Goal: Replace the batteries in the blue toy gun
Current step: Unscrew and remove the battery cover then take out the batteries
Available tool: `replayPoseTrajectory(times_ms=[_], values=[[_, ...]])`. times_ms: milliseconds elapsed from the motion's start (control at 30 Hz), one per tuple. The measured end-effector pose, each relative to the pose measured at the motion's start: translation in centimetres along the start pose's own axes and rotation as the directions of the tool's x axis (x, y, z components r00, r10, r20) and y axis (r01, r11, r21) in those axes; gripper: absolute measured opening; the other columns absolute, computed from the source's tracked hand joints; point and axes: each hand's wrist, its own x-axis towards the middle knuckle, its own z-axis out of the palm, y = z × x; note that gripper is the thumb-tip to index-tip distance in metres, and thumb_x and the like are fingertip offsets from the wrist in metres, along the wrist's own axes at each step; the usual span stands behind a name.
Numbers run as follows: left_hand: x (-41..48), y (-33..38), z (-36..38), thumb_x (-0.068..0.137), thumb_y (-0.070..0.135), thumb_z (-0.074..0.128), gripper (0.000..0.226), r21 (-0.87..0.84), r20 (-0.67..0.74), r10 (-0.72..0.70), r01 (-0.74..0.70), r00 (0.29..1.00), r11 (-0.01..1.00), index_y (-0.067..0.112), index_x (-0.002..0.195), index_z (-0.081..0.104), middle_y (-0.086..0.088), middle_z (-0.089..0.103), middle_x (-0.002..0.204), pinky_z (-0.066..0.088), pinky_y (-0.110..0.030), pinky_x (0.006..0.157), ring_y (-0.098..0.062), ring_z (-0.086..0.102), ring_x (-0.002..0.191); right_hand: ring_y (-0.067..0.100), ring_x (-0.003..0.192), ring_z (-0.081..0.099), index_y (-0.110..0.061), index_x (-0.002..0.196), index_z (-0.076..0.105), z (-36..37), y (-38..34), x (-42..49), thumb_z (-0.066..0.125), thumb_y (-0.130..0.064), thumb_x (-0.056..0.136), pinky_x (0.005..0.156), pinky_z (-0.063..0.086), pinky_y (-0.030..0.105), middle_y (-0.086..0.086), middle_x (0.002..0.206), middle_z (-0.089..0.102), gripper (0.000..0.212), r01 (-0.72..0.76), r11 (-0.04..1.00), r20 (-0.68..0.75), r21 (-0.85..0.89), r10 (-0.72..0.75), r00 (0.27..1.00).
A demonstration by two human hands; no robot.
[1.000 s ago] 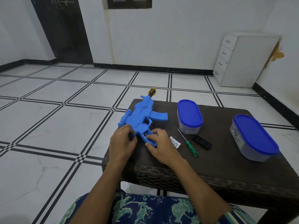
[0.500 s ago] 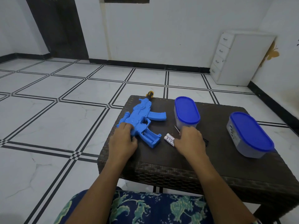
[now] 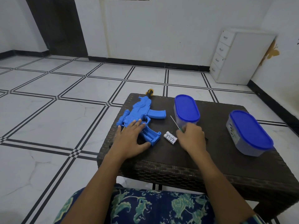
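The blue toy gun lies flat at the left end of the dark wicker table, its grip compartment open toward me. My left hand rests flat on the gun's rear, fingers spread. Two white batteries lie side by side just right of the grip. My right hand is curled over the green handle of a thin screwdriver, whose metal shaft points away from me. The black battery cover is hidden under that hand.
Two clear tubs with blue lids stand on the table, one behind the screwdriver and one at the right. A white drawer unit stands by the far wall. Tiled floor lies left of the table.
My right hand left the gun's grip, moved right past the batteries and closed over the screwdriver handle. My left hand stayed on the gun and flattened.
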Motion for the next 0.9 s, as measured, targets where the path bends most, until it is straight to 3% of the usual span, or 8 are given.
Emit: replayPoseTrajectory(times_ms=[100,200,300,367,500,667,900], values=[[0.2,-0.4,-0.1,0.078,0.070,0.054,0.088,-0.026,0.006,-0.001,0.001,1.000,1.000,0.033,0.150,0.021,0.012,0.009,0.160,0.003,-0.046,0.120,-0.007,0.003,0.148,0.013,0.078,0.061,-0.011,0.086,0.072,-0.7,-1.9,-0.6,0.067,-0.011,0.083,0.068,0.048,0.018,0.003,0.083,0.067,0.007,0.142,0.912,-0.145,0.386,-0.093,0.985],[0.2,-0.7,-0.3,0.074,0.073,0.055,0.094,-0.035,0.015,0.009,-0.008,1.000,0.999,0.031,0.151,0.021,0.012,0.007,0.160,0.005,-0.043,0.120,-0.008,0.003,0.148,0.006,0.067,0.063,-0.013,0.080,0.077,-1.0,-3.3,-1.5,0.071,-0.006,0.077,0.064,0.053,0.018,-0.004,0.076,0.071,0.009,0.101,0.806,-0.023,0.584,-0.108,0.994],[0.2,-0.8,-0.3,0.074,0.074,0.055,0.095,-0.033,0.016,0.011,-0.010,1.000,0.999,0.031,0.151,0.020,0.012,0.007,0.161,0.005,-0.042,0.120,-0.008,0.003,0.148,0.001,0.053,0.060,-0.011,0.074,0.076,-0.6,-3.8,-1.9,0.069,-0.002,0.077,0.051,0.050,0.015,-0.005,0.067,0.069,0.012,0.073,0.797,0.053,0.600,-0.131,0.990],[0.2,-0.7,-0.3,0.074,0.074,0.055,0.095,-0.035,0.021,0.008,-0.007,1.000,0.999,0.031,0.151,0.020,0.012,0.007,0.161,0.005,-0.042,0.121,-0.008,0.003,0.148,0.005,0.052,0.061,-0.010,0.074,0.075,-0.3,-4.0,-1.9,0.067,0.000,0.078,0.050,0.051,0.017,-0.004,0.067,0.068,0.013,0.060,0.782,0.070,0.620,-0.130,0.989],[0.2,-0.5,-0.3,0.075,0.072,0.056,0.094,-0.038,0.019,0.013,-0.012,1.000,0.999,0.031,0.151,0.019,0.012,0.008,0.161,0.006,-0.042,0.120,-0.008,0.003,0.148,0.016,0.061,0.071,-0.009,0.080,0.072,0.4,-3.7,-1.4,0.064,-0.001,0.083,0.062,0.061,0.030,0.005,0.076,0.067,0.012,0.041,0.757,0.100,0.652,-0.139,0.985],[0.3,-0.6,-0.2,0.076,0.069,0.059,0.093,-0.048,0.009,0.022,-0.022,1.000,0.999,0.030,0.151,0.021,0.011,0.009,0.161,0.006,-0.042,0.120,-0.008,0.003,0.148,0.024,0.078,0.071,-0.002,0.086,0.071,1.5,-3.7,-1.3,0.064,0.001,0.084,0.060,0.058,0.020,0.021,0.095,0.064,0.008,0.021,0.707,0.119,0.707,-0.149,0.982],[0.3,-0.8,-0.2,0.076,0.065,0.062,0.091,-0.078,0.002,0.035,-0.034,0.999,0.996,0.029,0.150,0.023,0.010,0.011,0.160,0.007,-0.043,0.120,-0.010,0.004,0.148,0.027,0.085,0.070,-0.003,0.083,0.071,2.1,-3.4,-1.1,0.065,0.002,0.084,0.062,0.057,0.019,0.022,0.100,0.063,0.009,0.015,0.656,0.106,0.755,-0.144,0.984]])
